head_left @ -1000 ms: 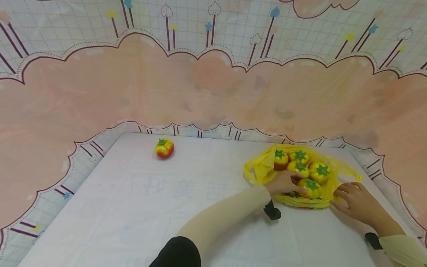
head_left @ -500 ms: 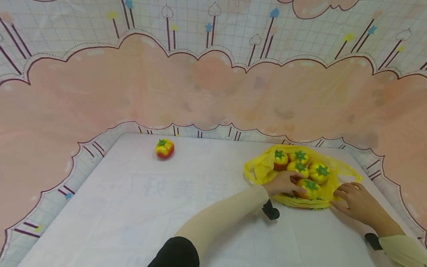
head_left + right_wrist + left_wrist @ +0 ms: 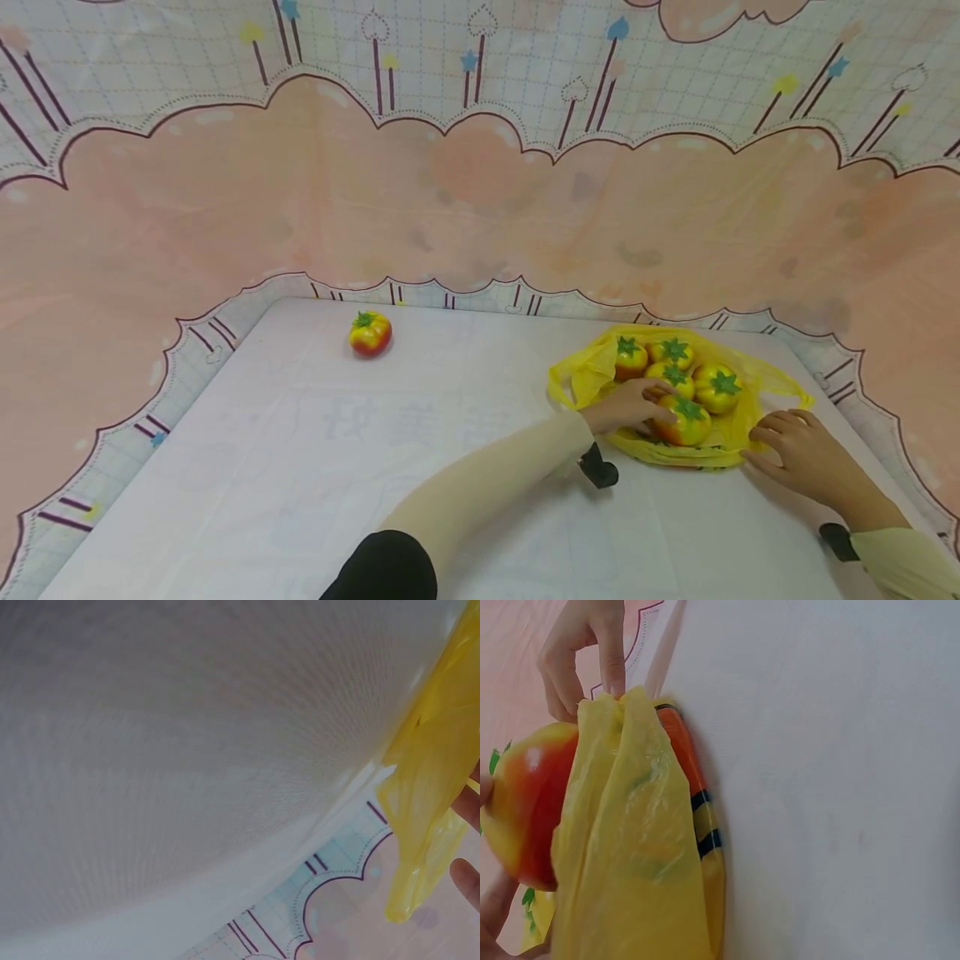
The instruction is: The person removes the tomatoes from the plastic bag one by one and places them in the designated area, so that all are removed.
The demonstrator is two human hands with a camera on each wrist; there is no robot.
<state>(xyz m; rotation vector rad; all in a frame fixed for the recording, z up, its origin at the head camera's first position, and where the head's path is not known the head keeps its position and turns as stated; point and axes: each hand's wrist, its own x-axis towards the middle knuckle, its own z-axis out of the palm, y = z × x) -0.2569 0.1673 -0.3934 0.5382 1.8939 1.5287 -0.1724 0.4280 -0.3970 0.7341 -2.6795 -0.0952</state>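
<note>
A yellow plastic bag (image 3: pixel 731 433) lies spread with its mouth turned up, several yellow-and-red tomatoes (image 3: pixel 717 388) with green star-shaped tops inside. My left hand (image 3: pixel 626 406) reaches over the near left rim and grips the nearest tomato (image 3: pixel 686 423). In the left wrist view, that tomato (image 3: pixel 532 802) stands above the bag's edge, with my fingers and thumb on either side. My right hand (image 3: pixel 806 454) is at the bag's right side, fingers bent. The left wrist view has its fingertips pinching the bag's rim. Only some right-hand fingers (image 3: pixel 469 806) enter the right wrist view.
Another tomato (image 3: pixel 371 334) sits alone at the far left of the white table (image 3: pixel 420 467). An orange-and-yellow edge with dark bands (image 3: pixel 694 780) shows beneath the bag. Behind the table hangs a pink cloth (image 3: pixel 420 208) with printed candles.
My left hand has shifted slightly left and up, drawing the nearest tomato along and tilting it inside the bag. My right hand and the other tomatoes have stayed put.
</note>
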